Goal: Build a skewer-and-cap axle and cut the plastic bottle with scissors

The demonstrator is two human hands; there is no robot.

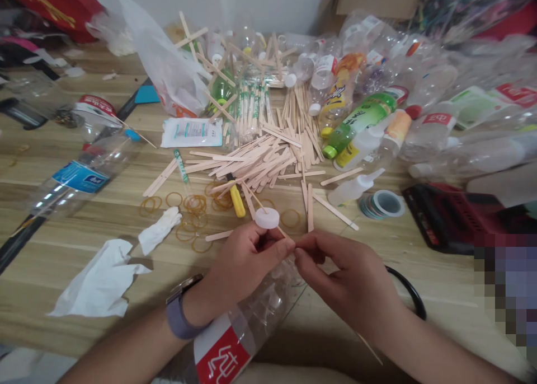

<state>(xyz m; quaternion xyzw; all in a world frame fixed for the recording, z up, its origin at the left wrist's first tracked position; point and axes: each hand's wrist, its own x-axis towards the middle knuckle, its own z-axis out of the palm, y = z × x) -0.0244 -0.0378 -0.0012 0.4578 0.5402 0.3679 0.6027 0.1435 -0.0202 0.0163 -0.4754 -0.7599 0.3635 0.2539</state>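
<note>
In the head view, a thin wooden skewer (pixel 254 197) runs slantwise through a white bottle cap (pixel 267 218). My left hand (pixel 255 261), with a watch on its wrist, is closed, thumb and fingers pinching the skewer just below the cap. Right against it, my right hand (pixel 335 266) pinches the same skewer between thumb and forefinger; its lower end shows below that hand. Under my left forearm lies a clear plastic bottle (pixel 268 297) with a red and white label, partly hidden by the arm. Rubber bands (pixel 195 205) and a yellow-handled screwdriver (pixel 237 199) lie just beyond my left hand.
Wooden craft sticks (pixel 260 160) are heaped mid-table. Empty plastic bottles (pixel 364 115) crowd the back right. A glue bottle (pixel 354 187), tape rolls (pixel 381 204) and a dark red power-tool battery (pixel 448 216) sit at right. Crumpled tissue (pixel 103 280) and a blue-labelled bottle (pixel 81 177) lie left.
</note>
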